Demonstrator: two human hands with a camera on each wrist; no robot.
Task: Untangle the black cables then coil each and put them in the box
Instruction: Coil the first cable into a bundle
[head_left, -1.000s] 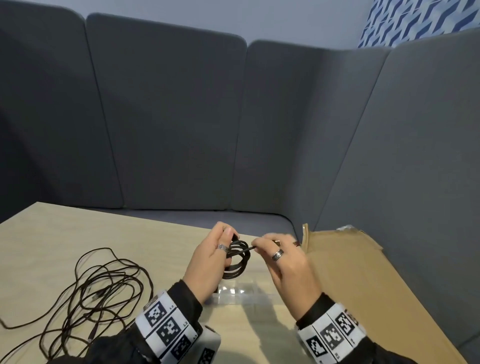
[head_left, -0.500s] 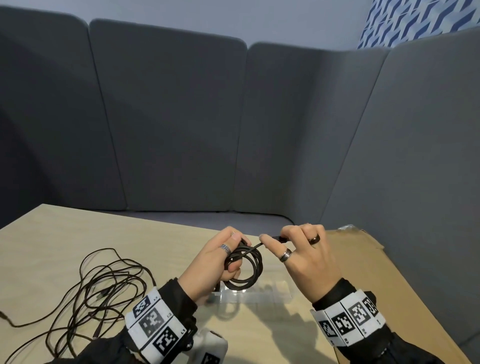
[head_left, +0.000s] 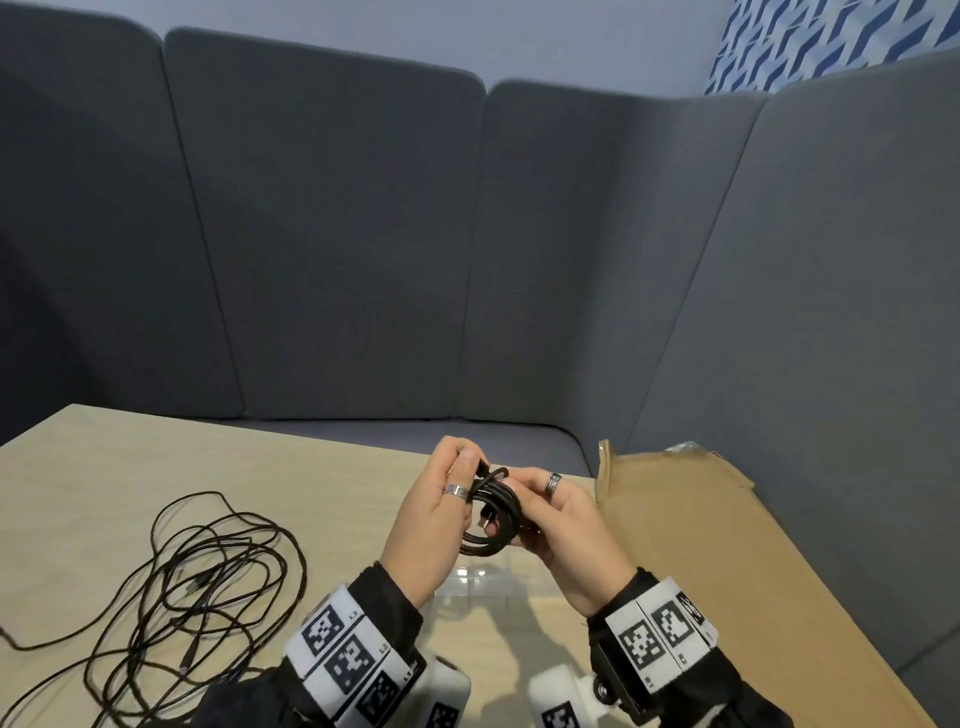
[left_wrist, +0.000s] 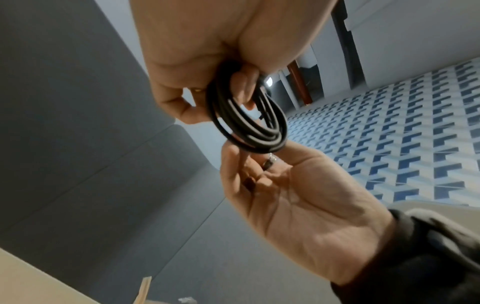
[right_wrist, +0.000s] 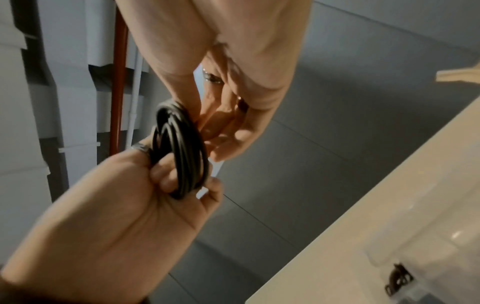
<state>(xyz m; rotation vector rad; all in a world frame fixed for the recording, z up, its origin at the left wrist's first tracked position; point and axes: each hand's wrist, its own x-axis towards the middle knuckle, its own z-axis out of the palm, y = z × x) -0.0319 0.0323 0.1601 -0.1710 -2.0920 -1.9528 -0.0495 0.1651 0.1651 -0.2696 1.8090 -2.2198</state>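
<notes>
Hands met above the desk (head_left: 104, 483): left hand (head_left: 436, 525) gripped a coiled black cable (head_left: 493, 519), right hand (head_left: 566, 525) pinched its far side; tangled cables (head_left: 197, 582) lay left. Left wrist view: fingers (left_wrist: 244, 86) curled through the coil. Right wrist view: same grip, clear box (right_wrist: 415, 242) below.

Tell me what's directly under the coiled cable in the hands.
Below the coiled cable, gripped by the left hand with the right hand at its other side, a clear plastic box sits on the table. The hands hide part of the box; its contents can't be made out here.
</notes>
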